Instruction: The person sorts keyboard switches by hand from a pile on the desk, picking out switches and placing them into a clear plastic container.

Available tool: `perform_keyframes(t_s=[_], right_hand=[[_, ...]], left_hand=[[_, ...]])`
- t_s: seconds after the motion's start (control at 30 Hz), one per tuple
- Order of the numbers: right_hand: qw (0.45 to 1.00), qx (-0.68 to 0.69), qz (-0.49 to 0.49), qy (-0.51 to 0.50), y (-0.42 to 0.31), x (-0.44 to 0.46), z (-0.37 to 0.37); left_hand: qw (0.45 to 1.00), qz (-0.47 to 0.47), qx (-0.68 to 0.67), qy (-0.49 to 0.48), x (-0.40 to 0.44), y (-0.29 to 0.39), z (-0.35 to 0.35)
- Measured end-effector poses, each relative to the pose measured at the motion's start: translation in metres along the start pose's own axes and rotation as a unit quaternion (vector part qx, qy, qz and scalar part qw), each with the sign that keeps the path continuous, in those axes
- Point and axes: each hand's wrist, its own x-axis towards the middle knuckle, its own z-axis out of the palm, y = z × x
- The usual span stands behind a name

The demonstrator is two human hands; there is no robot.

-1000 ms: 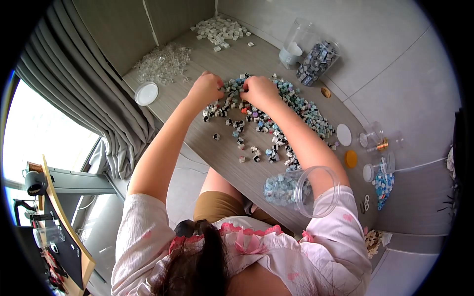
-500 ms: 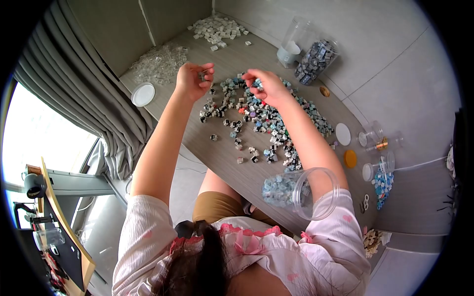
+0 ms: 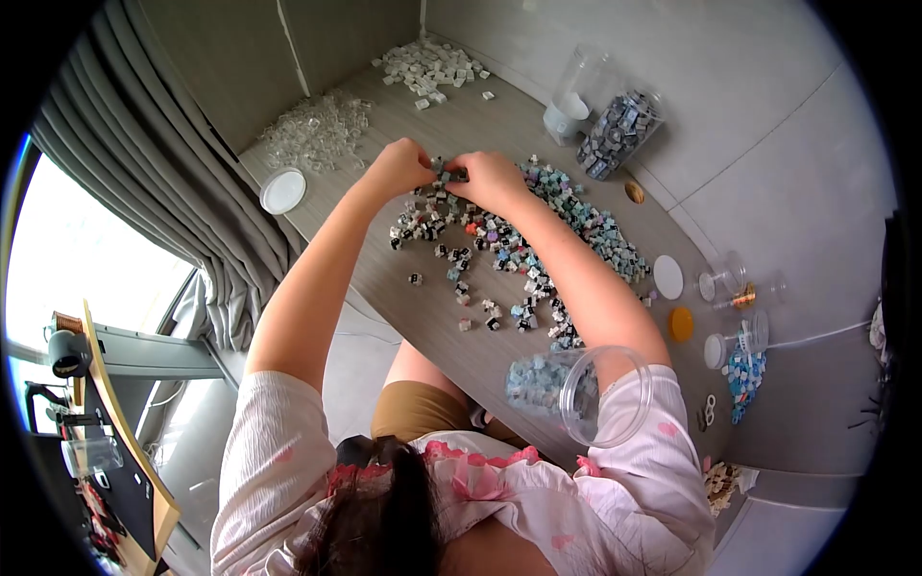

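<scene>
My left hand (image 3: 401, 169) and my right hand (image 3: 490, 180) meet over the table, fingertips almost touching. Each is closed in a pinch on small dark pieces that look like keyboard switches (image 3: 438, 165); the fingers partly cover them. Beneath and to the right of my hands spreads a loose pile of similar switches (image 3: 586, 221) in pale blue, white and black, with a few orange and purple ones. A clear plastic jar (image 3: 615, 396) with pale blue pieces inside lies on its side by my right upper arm, its mouth facing me.
Clear pieces (image 3: 312, 130) and white pieces (image 3: 432, 65) lie in heaps at the back. A white round lid (image 3: 283, 191) is at the left edge. Against the wall are a jar of grey pieces (image 3: 615, 134) and an upright clear jar (image 3: 569, 115). An orange lid (image 3: 680, 324) lies right.
My hands have come together from apart, the left moving right and the right moving left, slightly toward me. Fingertips now meet around small pieces.
</scene>
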Motion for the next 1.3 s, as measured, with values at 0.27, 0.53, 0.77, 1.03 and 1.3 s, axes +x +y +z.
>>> perform_keyframes(t_s=[0.27,0.53,0.77,1.03,1.3], right_hand=[[0.971,0.226,0.062,0.05,0.015,0.008,0.008],[0.703,0.678,0.213,-0.04,0.03,-0.001,-0.028],[0.991,0.117,0.003,0.072,0.045,0.018,0.001],[0.998,-0.059,-0.007,-0.008,0.025,0.032,-0.005],[0.821,0.541,0.177,-0.053,0.056,0.036,-0.005]], left_hand=[[0.999,-0.04,-0.027,-0.006,0.002,-0.004,0.0],[0.999,0.019,0.019,-0.041,-0.004,0.005,-0.006],[0.877,-0.207,-0.433,-0.005,0.004,0.006,-0.012],[0.82,-0.214,-0.529,-0.044,0.009,-0.002,-0.014],[0.999,-0.013,0.0,0.029,0.005,0.004,0.01]])
